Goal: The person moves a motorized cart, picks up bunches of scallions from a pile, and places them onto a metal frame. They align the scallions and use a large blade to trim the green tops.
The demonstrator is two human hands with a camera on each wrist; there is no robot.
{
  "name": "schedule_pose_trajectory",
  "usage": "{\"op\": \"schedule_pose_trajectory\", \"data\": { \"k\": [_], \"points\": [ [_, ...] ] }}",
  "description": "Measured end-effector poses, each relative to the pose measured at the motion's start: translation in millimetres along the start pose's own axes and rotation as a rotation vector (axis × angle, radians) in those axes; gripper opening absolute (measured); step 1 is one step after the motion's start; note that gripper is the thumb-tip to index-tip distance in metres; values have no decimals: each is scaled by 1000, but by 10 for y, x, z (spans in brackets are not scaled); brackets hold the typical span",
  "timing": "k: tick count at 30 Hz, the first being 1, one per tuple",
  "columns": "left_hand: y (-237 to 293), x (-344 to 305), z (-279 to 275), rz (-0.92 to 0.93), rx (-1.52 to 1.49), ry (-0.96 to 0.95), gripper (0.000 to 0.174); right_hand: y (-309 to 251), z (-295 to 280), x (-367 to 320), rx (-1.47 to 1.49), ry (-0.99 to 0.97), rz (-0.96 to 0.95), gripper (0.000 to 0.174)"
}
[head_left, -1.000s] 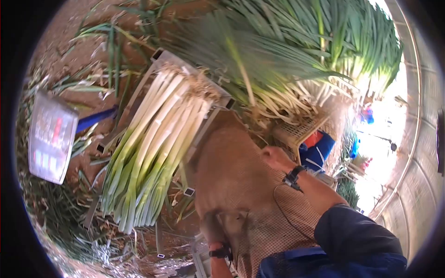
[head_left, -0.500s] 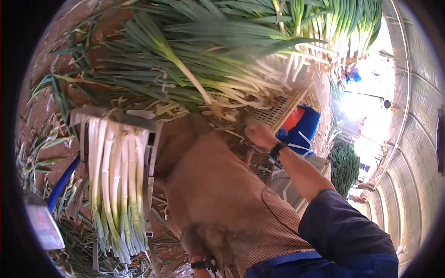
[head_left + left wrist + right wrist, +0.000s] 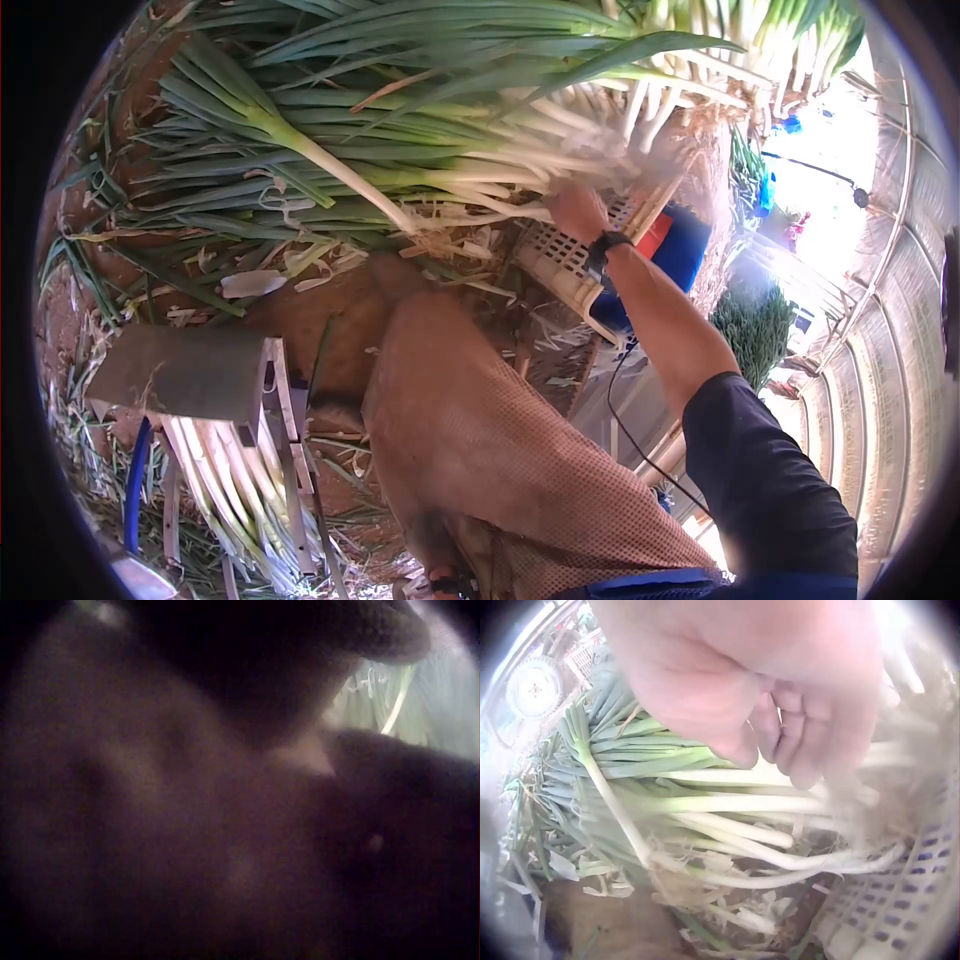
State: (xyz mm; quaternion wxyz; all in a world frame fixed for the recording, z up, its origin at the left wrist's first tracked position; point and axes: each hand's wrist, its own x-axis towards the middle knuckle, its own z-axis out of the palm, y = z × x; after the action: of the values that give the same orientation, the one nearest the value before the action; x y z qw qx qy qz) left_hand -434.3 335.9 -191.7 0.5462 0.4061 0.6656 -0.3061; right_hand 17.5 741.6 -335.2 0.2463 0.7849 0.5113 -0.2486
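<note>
In the head view my right hand (image 3: 580, 208) reaches over the white root ends of a big heap of long green onions (image 3: 400, 165), at the rim of a cream plastic crate (image 3: 562, 268). The right wrist view shows its fingers (image 3: 806, 742) bent loosely with the thumb near them, above pale stalks (image 3: 742, 802) and holding none of them visibly. My left hand (image 3: 428, 545) is low by my lap, against the brown mesh cloth (image 3: 520, 450), dark and blurred; the left wrist view is mostly dark, so I cannot tell what its fingers do.
A metal stand (image 3: 185, 375) at lower left holds a bundle of green onions (image 3: 225, 480), with a blue bar (image 3: 138, 490) beside it. One loose onion (image 3: 340, 175) lies across the heap. Blue cloth (image 3: 680, 255) is by the crate. A thin cable (image 3: 640, 455) crosses near my right arm.
My right hand has moved from above the mesh cloth to over the onion heap at the crate. The view has turned, so the metal stand now appears lower left.
</note>
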Motion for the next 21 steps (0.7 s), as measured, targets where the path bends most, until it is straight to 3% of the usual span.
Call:
{"op": "schedule_pose_trajectory", "data": {
  "k": [3,8,10,12,13,14,15,16,18,19,20,21],
  "points": [
    [65,3,78,52,-144,68,26,-68,16,365,-83,64,-69,32],
    [148,56,155,61,-100,96,21,-87,350,865,-309,206,-174,26],
    [173,90,103,54,-167,77,21,-71,378,906,-340,195,-194,24],
    [215,141,-1,37,-304,37,23,-184,203,734,-291,16,-194,24],
    [265,173,-77,134,-326,96,23,-238,86,581,-267,-65,-195,24],
    [365,231,-174,233,-350,158,23,-119,74,436,-205,-12,-333,26],
    [478,310,-287,223,-452,187,24,43,50,273,-222,115,-601,25],
    [592,388,-402,216,-555,217,25,2,-93,10,-117,-52,-538,22],
    [1162,599,-1010,420,-427,300,31,-217,-521,-681,149,-357,-400,19],
    [1531,620,-1338,450,-627,203,36,-297,-657,-1039,309,-494,-328,18],
    [1901,641,-1667,465,-826,103,40,-195,-608,-1328,481,-491,-454,19],
    [2192,655,-1780,161,-1524,-204,44,-275,-723,-1677,472,-447,-497,21]
  ]
}}
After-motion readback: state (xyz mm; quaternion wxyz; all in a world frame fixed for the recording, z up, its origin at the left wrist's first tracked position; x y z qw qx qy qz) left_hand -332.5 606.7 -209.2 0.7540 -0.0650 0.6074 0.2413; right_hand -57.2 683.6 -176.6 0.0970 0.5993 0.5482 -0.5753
